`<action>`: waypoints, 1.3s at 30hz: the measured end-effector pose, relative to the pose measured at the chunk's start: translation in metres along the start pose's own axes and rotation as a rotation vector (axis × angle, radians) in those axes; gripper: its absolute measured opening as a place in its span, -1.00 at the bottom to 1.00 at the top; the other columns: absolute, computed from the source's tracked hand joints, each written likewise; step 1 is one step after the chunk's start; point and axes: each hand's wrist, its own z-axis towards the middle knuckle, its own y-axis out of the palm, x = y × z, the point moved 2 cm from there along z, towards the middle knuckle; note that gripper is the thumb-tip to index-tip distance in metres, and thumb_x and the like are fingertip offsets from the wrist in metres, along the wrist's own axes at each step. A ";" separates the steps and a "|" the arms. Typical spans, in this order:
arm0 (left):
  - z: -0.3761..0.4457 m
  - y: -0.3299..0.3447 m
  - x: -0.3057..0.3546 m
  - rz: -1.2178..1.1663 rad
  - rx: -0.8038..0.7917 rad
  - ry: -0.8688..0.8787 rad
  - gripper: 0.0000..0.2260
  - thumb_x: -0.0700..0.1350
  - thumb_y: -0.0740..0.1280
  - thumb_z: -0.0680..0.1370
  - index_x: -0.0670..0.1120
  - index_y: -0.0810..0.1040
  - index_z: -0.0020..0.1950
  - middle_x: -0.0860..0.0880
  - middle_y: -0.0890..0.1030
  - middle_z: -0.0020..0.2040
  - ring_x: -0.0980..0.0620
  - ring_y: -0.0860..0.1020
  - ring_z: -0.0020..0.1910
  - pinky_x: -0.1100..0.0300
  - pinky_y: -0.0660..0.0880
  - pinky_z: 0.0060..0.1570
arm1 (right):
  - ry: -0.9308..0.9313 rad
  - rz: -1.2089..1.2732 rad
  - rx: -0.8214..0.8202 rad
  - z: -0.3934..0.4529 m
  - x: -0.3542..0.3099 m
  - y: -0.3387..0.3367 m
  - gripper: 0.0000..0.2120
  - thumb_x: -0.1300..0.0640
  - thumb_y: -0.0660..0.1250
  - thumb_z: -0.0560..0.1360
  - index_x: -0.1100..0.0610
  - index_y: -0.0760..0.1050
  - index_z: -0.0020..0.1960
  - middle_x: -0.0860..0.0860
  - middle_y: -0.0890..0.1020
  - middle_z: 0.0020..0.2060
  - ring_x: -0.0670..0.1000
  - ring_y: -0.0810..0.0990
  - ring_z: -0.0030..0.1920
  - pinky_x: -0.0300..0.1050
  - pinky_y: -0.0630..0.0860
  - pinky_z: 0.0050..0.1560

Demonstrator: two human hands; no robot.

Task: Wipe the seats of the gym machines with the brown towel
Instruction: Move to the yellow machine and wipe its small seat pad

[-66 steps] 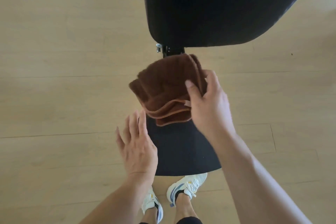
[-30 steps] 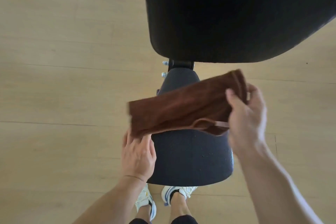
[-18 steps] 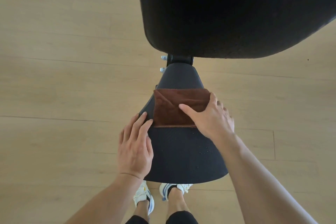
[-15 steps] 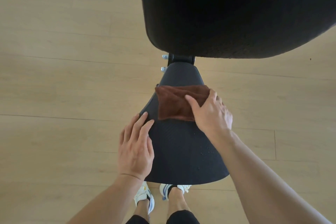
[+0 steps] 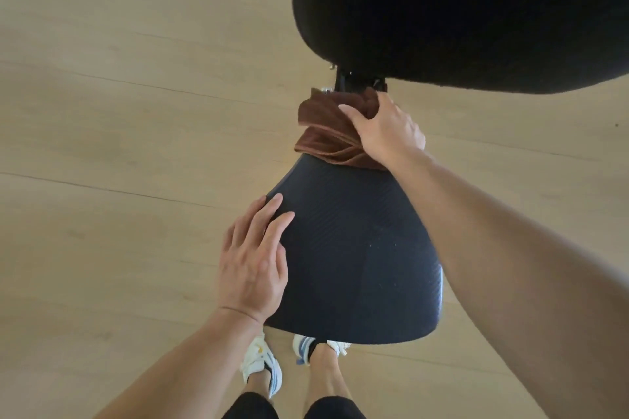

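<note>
The brown towel (image 5: 325,124) lies bunched on the narrow far end of the black ribbed seat (image 5: 357,248), just below the seat's black bracket (image 5: 345,82). My right hand (image 5: 388,129) grips the towel from the right, with the thumb across its top and the fingers round its far edge. The left hand (image 5: 253,265) rests flat on the seat's left edge with fingers straight, holding nothing. The seat widens toward me.
A large black back pad (image 5: 459,10) overhangs the far end of the seat, close above the towel. Light wooden floor (image 5: 119,112) surrounds the machine. My feet in white shoes (image 5: 262,367) stand under the seat's near edge.
The towel was folded between both hands, laid on the seat, then slid by my right hand up to the narrow far end, where it has bunched. My left hand stayed on the seat's left edge.
</note>
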 end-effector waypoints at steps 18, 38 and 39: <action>-0.001 -0.001 -0.002 -0.123 0.016 0.006 -0.62 -0.21 0.10 0.56 -0.14 0.58 0.29 -0.08 0.53 0.43 -0.15 0.42 0.45 -0.14 0.44 0.30 | -0.236 -0.122 -0.008 -0.235 0.093 0.038 -0.42 0.04 0.28 0.63 -0.10 0.22 0.62 -0.22 0.15 0.61 -0.15 0.00 0.63 -0.11 -0.01 0.63; -0.005 0.001 -0.004 -0.273 0.164 -0.137 -0.50 -0.19 0.08 0.53 -0.12 0.37 0.49 -0.11 0.53 0.39 -0.12 0.48 0.35 -0.05 0.42 0.37 | -0.263 -0.260 0.166 -0.090 0.002 0.061 -0.36 -0.16 -0.05 0.69 0.05 -0.10 0.68 -0.02 -0.12 0.67 0.11 -0.28 0.64 0.29 -0.28 0.59; -0.005 0.000 -0.005 -0.277 0.165 -0.142 -0.50 -0.18 0.07 0.53 -0.12 0.36 0.49 -0.11 0.53 0.39 -0.12 0.49 0.35 -0.05 0.42 0.38 | -0.264 -0.266 0.181 -0.088 -0.001 0.062 -0.36 -0.16 -0.05 0.69 0.06 -0.10 0.68 -0.01 -0.12 0.67 0.13 -0.29 0.64 0.31 -0.27 0.58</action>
